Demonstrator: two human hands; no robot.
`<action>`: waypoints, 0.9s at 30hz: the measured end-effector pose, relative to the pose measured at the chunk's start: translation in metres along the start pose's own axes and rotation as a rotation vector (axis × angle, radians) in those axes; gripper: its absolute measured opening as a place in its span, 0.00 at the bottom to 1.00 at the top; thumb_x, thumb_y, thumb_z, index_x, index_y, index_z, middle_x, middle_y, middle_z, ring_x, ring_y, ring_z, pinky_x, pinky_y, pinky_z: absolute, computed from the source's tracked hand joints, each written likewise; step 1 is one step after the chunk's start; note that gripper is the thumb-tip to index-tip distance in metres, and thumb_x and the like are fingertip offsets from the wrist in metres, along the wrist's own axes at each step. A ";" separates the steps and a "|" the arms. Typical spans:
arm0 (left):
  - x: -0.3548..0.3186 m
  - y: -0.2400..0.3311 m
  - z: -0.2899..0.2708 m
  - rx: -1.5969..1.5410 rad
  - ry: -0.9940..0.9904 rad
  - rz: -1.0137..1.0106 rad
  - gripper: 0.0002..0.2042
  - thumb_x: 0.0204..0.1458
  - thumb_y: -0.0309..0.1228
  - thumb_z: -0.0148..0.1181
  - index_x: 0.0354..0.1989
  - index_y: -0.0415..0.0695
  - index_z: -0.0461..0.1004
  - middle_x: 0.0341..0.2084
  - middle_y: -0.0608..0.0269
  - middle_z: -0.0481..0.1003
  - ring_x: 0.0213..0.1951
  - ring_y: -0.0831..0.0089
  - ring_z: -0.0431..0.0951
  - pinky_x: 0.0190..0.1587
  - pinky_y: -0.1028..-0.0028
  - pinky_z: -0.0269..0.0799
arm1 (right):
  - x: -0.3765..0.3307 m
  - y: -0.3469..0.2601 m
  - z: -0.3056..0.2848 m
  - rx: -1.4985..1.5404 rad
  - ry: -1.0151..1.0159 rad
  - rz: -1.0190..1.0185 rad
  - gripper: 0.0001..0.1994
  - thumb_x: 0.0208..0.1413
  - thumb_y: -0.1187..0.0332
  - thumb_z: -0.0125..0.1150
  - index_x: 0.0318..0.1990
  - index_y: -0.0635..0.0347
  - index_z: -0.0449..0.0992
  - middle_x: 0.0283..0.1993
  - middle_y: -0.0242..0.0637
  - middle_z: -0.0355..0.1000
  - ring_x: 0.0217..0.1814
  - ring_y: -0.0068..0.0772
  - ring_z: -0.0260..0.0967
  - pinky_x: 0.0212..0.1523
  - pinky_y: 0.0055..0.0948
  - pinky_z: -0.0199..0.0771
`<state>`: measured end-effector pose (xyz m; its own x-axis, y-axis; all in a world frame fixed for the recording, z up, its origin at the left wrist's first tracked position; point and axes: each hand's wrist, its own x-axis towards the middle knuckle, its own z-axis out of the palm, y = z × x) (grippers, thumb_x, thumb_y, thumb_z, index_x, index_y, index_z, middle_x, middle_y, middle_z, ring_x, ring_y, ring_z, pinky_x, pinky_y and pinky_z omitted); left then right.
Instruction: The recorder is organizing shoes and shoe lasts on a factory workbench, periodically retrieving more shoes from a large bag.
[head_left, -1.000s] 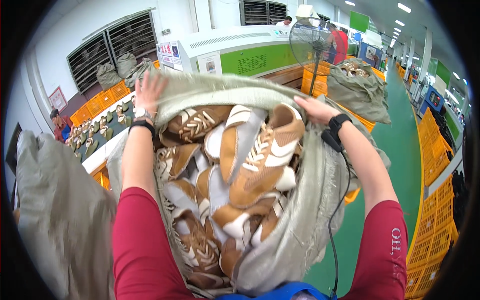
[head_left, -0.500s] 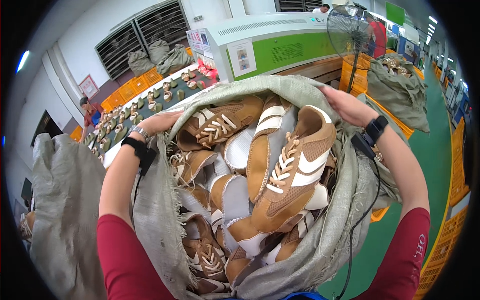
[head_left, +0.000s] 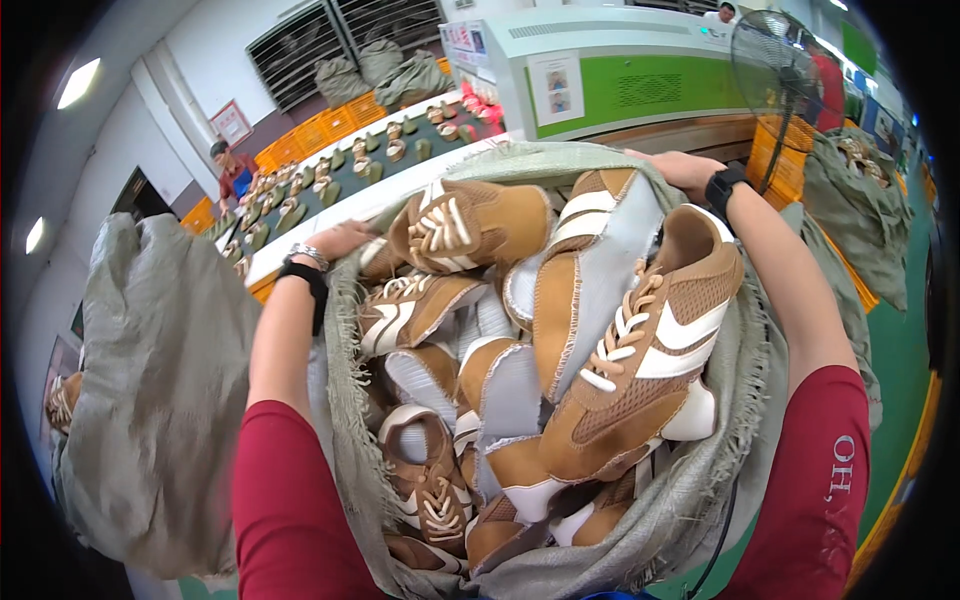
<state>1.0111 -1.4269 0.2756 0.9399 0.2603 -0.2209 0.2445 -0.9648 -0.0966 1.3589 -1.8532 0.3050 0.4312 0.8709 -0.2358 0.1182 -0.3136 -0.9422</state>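
A grey-green woven sack with a frayed mouth stands in front of me, full of brown shoe uppers with white stripes and cream laces. The biggest upper lies on top at the right, toe toward me. Another laced upper sits at the far side, and grey linings show on several more. My left hand is closed on the sack's far left rim. At the far right rim, my right hand grips the folded cloth, its fingertips partly hidden behind it.
Behind the sack runs a dark conveyor with rows of shoe parts, and a person stands beside it. A green and white machine, a black fan and orange crates are beyond. Other sacks stand left and right.
My view has swung left, so the background sits further right. Both hands stay at the sack's rim, and its mouth is spread a little wider, with the far uppers more exposed.
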 end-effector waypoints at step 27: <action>-0.118 0.078 0.059 -0.088 0.846 -0.693 0.24 0.38 0.23 0.51 0.50 0.43 0.65 0.54 0.46 0.60 0.55 0.50 0.61 0.52 0.58 0.64 | 0.078 -0.021 -0.032 -0.823 -0.285 -0.820 0.22 0.58 0.57 0.44 0.55 0.62 0.64 0.54 0.43 0.65 0.56 0.38 0.60 0.58 0.32 0.58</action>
<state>0.9046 -1.5306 0.2370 0.4433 0.6703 0.5952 0.7674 -0.6269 0.1344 1.4185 -1.7906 0.3142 -0.2421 0.9445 0.2219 0.8475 0.3172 -0.4257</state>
